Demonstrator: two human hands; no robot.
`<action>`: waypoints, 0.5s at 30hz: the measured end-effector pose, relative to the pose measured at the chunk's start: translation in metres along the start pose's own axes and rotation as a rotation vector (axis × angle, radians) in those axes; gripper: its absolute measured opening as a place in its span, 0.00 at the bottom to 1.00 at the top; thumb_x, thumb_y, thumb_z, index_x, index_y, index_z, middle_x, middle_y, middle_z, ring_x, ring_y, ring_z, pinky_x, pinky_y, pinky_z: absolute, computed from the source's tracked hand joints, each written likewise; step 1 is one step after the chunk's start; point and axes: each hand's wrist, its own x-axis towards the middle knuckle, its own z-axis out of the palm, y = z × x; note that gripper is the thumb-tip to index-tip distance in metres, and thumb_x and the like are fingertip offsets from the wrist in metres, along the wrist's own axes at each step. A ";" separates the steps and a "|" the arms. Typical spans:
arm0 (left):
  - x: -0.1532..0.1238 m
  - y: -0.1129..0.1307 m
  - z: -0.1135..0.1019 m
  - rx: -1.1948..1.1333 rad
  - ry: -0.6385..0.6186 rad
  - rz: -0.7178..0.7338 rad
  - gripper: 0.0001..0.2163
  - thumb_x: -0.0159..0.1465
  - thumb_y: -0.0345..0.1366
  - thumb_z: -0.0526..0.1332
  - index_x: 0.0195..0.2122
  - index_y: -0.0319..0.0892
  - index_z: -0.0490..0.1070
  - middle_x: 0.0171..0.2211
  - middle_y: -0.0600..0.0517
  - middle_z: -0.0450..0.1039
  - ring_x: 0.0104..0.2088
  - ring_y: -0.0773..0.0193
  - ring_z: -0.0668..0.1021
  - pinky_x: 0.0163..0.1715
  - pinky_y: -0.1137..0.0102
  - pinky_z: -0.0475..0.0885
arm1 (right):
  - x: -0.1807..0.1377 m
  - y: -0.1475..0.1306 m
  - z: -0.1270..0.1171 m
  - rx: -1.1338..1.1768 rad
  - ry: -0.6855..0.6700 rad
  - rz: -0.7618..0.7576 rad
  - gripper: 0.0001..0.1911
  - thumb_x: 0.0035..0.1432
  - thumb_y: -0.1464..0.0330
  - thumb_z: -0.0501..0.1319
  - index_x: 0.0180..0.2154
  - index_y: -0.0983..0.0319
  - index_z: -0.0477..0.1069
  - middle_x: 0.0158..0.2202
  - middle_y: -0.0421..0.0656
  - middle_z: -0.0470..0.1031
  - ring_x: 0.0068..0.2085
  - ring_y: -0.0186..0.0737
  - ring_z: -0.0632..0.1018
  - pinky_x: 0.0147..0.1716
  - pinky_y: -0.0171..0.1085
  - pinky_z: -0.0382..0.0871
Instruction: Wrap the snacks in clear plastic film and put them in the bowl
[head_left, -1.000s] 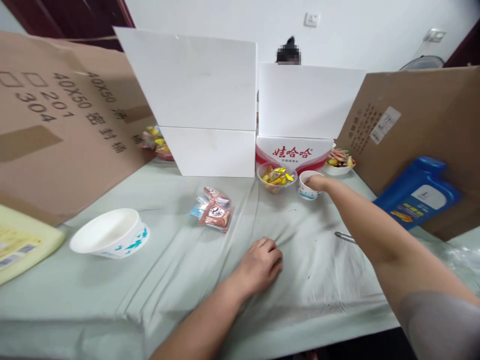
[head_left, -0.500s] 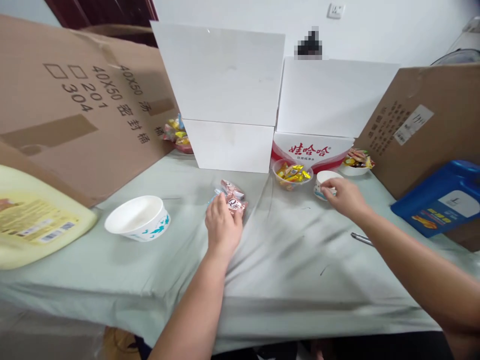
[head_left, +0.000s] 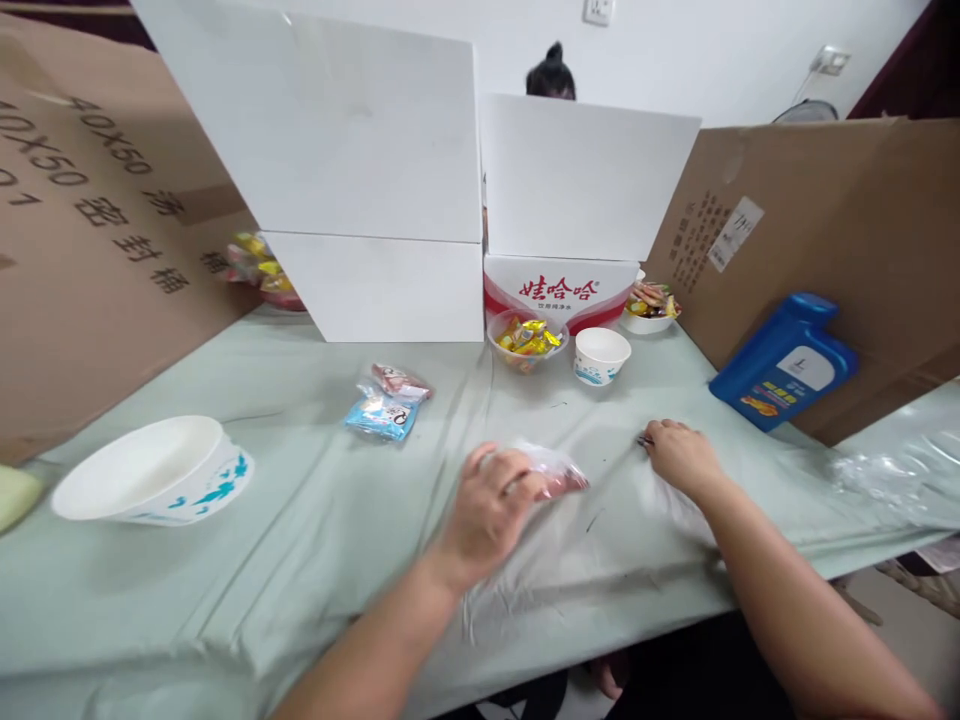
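The left hand point(head_left: 486, 500) curls round a reddish packet point(head_left: 564, 480) jutting toward three o'clock; the right hand point(head_left: 682, 458), fingers bent, touches a metallic object point(head_left: 643, 440) at ten o'clock, whether gripped I can't tell.

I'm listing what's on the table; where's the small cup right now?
In the head view, right of centre: the small cup stands just right of the candy bowl, farther back than the right hand.

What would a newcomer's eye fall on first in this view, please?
Probably the big white panels across the back of the table. Next, the blue bottle, tilted before the right-hand carton. Nearer, at the middle, the left hand holds a shiny packet.
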 end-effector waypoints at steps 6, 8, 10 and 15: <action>-0.002 0.012 0.008 -0.236 -0.430 0.101 0.11 0.60 0.32 0.64 0.44 0.45 0.72 0.50 0.47 0.72 0.51 0.55 0.75 0.52 0.59 0.70 | -0.027 -0.036 -0.011 0.362 0.200 -0.394 0.16 0.67 0.71 0.48 0.53 0.62 0.66 0.48 0.50 0.70 0.46 0.42 0.75 0.47 0.38 0.68; -0.001 0.008 0.003 -0.262 -0.430 0.059 0.10 0.60 0.32 0.64 0.44 0.45 0.73 0.49 0.47 0.73 0.51 0.55 0.75 0.52 0.58 0.71 | -0.045 -0.046 -0.021 0.508 0.199 -0.647 0.17 0.67 0.71 0.50 0.54 0.60 0.67 0.47 0.49 0.71 0.44 0.40 0.76 0.45 0.37 0.69; 0.000 0.007 0.000 -0.274 -0.423 0.055 0.12 0.60 0.30 0.63 0.45 0.44 0.73 0.51 0.46 0.73 0.52 0.54 0.75 0.53 0.58 0.71 | -0.060 -0.050 -0.031 0.468 0.084 -0.799 0.17 0.65 0.71 0.54 0.54 0.58 0.70 0.43 0.46 0.72 0.40 0.39 0.77 0.41 0.37 0.70; -0.002 0.008 0.003 -0.285 -0.470 0.094 0.10 0.59 0.30 0.65 0.42 0.43 0.73 0.54 0.46 0.73 0.57 0.52 0.73 0.55 0.56 0.70 | -0.055 -0.023 -0.040 0.253 -0.093 -0.696 0.18 0.60 0.74 0.57 0.49 0.55 0.75 0.39 0.43 0.75 0.37 0.40 0.78 0.38 0.36 0.69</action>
